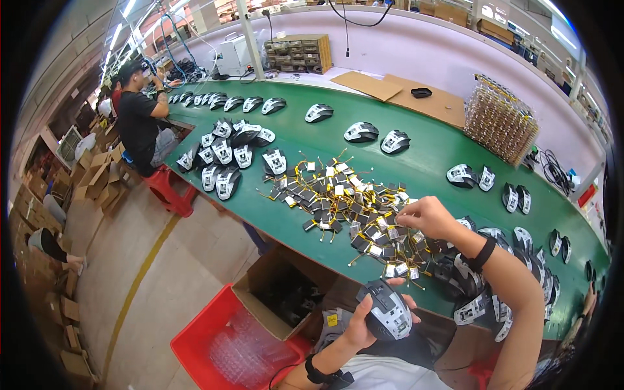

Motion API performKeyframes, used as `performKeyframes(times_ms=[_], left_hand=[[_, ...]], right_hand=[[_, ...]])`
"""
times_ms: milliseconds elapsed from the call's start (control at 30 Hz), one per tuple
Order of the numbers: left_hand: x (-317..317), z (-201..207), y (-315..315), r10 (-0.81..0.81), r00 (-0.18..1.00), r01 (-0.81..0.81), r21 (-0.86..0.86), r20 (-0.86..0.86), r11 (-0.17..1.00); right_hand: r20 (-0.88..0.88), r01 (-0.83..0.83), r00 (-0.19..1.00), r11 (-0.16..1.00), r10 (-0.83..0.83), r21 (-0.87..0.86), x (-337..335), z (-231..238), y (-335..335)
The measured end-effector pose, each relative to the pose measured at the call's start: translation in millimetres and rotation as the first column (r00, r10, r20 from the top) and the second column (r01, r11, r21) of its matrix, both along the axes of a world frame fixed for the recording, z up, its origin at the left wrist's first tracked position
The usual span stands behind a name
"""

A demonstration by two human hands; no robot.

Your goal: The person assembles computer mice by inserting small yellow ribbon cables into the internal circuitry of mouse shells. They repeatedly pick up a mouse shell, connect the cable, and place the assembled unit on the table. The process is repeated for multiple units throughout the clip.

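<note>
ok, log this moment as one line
left hand: holds mouse shell | right hand: at battery pile, grip unclear | green bench: other shells left and right of pile

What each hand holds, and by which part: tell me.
The left hand holds a mouse shell by its sides. The right hand is at the battery pile; whether it holds one cannot be told.

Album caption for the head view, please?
Left hand holds a mouse shell; right hand is at a pile of wired batteries on a green bench.
</note>
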State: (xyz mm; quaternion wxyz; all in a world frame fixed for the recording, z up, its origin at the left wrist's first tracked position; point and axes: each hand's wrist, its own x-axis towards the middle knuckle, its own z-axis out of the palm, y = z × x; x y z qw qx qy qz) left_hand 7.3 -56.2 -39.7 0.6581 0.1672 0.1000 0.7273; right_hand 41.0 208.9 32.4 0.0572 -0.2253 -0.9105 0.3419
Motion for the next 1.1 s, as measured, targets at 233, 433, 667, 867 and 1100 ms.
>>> performKeyframes(times_ms=[233, 433, 667, 867, 1100], left_hand=[[-7.0, 12.1, 12.4, 0.098, 0.992, -0.101, -0.032, -0.076, 0.994], [-10.3, 24.3, 40.2, 0.168, 0.977, -0.174, -0.037, -0.13, 0.984], [9.5, 41.7, 55.8, 0.215, 0.945, -0.238, -0.067, -0.246, 0.969], [30.3, 35.7, 56.9, 0.178, 0.946, -0.179, 0.023, -0.272, 0.984], [41.9, 27.8, 68.2, 0.203, 0.867, -0.197, 0.062, -0.455, 0.978]], right_hand=[[-0.255, -0.003, 0.954, 0.847, -0.157, -0.531, 45.1, 40.3, -5.6], [-0.303, -0.068, 0.944, 0.822, -0.13, -0.566, 89.5, 75.8, -50.0], [-0.25, -0.012, 0.907, 0.574, -0.338, -0.819, 147.4, 93.2, -87.3], [-0.234, 0.122, 0.906, 0.747, -0.353, -0.654, 200.5, 61.1, -137.2], [-0.262, -0.041, 0.769, 0.364, -0.583, -0.931, 196.3, -25.4, -197.6]])
